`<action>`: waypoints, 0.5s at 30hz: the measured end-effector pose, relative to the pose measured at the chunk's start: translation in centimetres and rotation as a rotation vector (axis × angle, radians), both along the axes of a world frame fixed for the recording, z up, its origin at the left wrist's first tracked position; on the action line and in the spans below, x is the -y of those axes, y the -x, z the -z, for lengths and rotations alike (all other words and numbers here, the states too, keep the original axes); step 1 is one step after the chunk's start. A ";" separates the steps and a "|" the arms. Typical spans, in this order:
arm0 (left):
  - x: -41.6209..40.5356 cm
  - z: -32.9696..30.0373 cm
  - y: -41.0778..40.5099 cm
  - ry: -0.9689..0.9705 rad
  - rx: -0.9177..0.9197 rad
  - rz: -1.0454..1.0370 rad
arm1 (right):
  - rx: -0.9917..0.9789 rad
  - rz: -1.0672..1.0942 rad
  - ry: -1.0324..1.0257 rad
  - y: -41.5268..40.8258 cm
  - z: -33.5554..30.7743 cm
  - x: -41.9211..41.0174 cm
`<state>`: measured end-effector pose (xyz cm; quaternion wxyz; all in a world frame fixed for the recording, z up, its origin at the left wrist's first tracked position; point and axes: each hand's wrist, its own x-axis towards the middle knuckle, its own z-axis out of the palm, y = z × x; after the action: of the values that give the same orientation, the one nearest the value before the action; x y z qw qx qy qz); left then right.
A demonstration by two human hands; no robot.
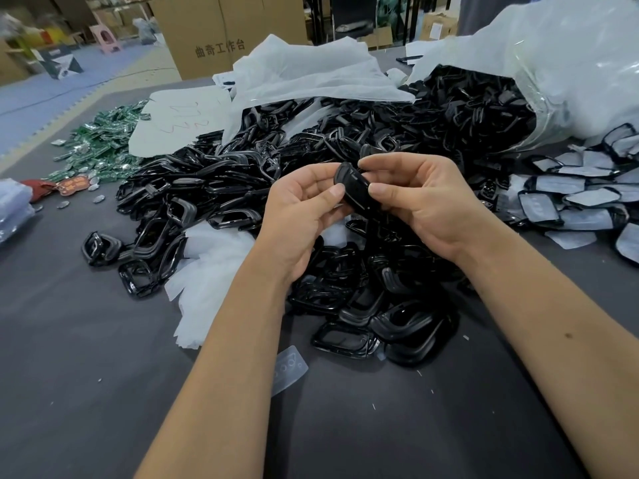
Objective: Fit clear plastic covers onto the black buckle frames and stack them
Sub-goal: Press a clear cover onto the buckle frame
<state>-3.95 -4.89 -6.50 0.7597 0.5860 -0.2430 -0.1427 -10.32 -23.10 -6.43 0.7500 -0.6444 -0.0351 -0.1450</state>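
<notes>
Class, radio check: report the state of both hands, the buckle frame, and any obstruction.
Left hand and right hand both pinching one black buckle frame above the frame pile. Loose clear cover on table. Nothing obstructing.

hands (363, 216): bare, no gloves | forearms bare, no sleeves | small mole on R forearm (567, 335)

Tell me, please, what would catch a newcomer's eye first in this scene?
First, the two hands at the centre: the left hand and right hand together pinch one black buckle frame above the table. Behind and below them sprawls a big heap of black frames, spilling from torn white bags across the dark grey table. A pile of small green packets lies far left, and a lone clear plastic cover sits between the forearms.
</notes>
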 end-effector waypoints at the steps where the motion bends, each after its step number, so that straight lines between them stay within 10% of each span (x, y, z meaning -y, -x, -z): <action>1: 0.1 0.0 0.1 -0.002 0.014 -0.004 | 0.010 0.004 0.014 0.0 0.0 0.0; 15: 0.4 -0.1 0.1 -0.132 0.201 -0.190 | 0.083 0.116 0.513 0.3 -0.5 -0.3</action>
<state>-4.04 -5.26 -6.42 0.7016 0.6662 -0.2513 -0.0264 -10.58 -22.80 -5.90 0.5504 -0.8079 -0.0645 -0.2006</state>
